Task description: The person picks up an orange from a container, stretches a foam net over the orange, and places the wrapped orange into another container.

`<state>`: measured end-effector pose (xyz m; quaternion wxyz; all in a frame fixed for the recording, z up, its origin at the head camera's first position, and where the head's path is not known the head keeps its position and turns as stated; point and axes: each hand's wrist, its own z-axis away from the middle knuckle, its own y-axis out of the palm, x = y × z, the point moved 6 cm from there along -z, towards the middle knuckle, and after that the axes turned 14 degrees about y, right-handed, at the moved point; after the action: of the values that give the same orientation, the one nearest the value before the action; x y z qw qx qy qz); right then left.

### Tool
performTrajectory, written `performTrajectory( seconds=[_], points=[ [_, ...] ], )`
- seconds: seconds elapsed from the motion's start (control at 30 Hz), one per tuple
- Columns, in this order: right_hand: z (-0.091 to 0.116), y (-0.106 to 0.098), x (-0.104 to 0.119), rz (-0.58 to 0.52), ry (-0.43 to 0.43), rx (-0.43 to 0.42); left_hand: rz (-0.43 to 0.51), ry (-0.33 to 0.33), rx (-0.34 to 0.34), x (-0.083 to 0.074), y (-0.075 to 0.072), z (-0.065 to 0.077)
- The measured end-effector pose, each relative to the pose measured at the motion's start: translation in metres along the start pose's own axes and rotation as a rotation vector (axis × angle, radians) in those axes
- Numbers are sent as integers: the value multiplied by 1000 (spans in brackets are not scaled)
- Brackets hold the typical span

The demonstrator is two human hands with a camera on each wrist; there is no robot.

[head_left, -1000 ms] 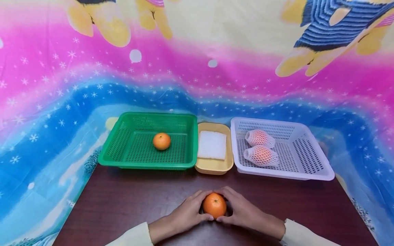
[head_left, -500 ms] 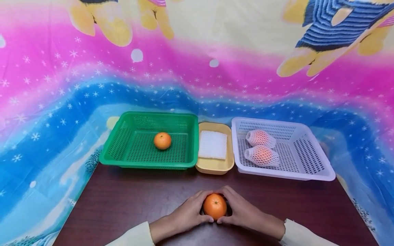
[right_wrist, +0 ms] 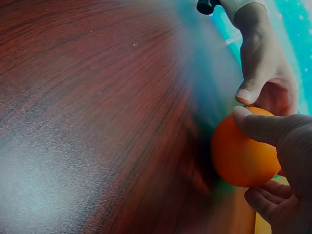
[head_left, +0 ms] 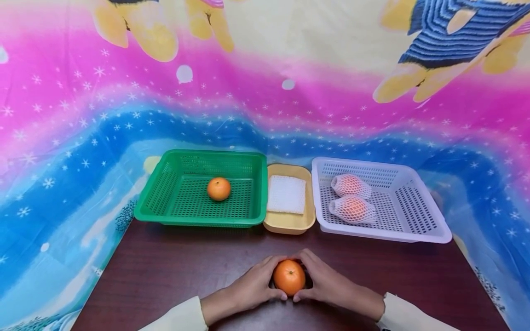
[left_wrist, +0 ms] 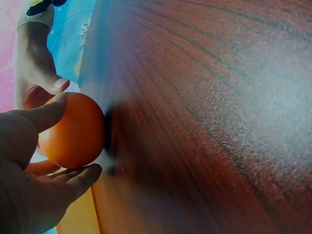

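Your left grip (head_left: 257, 284) and right grip (head_left: 325, 281) curl around one plump, smooth, glossy orange (head_left: 289, 278), stem mark (head_left: 290, 273) facing up, on the tabletop (head_left: 165, 266) in front of the tan tray (head_left: 288, 226).

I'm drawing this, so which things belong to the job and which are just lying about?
In the job now:
round orange fruit
left hand and right hand, both holding it

Lying untouched, possibly part too:
green plastic basket with another orange fruit
yellow plastic tray with white square netting
lilac plastic basket with two net-wrapped fruits
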<state>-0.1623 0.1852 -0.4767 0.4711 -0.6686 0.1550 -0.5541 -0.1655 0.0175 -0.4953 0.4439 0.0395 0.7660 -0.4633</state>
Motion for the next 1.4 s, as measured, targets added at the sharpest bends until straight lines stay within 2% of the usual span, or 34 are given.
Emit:
performTrajectory(
  seconds=[0.13,0.3,0.4,0.53,0.7,0.87,0.93,1.03,1.17,1.27,1.33,1.4],
  points=[
    [-2,-4,5,18,-38,-9,29,-10,-22,0,-3,1],
    [-12,-16,13,44,-51,-14,107,-59,-78,1,-13,0],
    [-21,-27,18,61,-26,-11,151,-91,-138,4,-21,-2],
    [-37,-40,23,79,28,-7,207,-130,-259,11,-30,-7],
    [-61,-54,28,112,46,-38,222,-167,-395,21,-38,-11],
    [-88,-67,31,127,52,-77,231,-211,-451,28,-41,-16],
    [-98,-72,31,150,47,-99,205,-209,-461,28,-41,-18],
    [-112,-76,32,214,24,-146,64,-157,-453,23,-42,-22],
    [-131,-79,29,315,33,-198,-305,0,-420,11,-42,-27],
    [-145,-80,25,371,75,-196,-560,120,-433,2,-41,-30],
    [-154,-80,23,398,107,-183,-675,172,-452,-2,-40,-33],
    [-163,-80,19,424,144,-161,-748,205,-463,-4,-39,-36]
  ],
)
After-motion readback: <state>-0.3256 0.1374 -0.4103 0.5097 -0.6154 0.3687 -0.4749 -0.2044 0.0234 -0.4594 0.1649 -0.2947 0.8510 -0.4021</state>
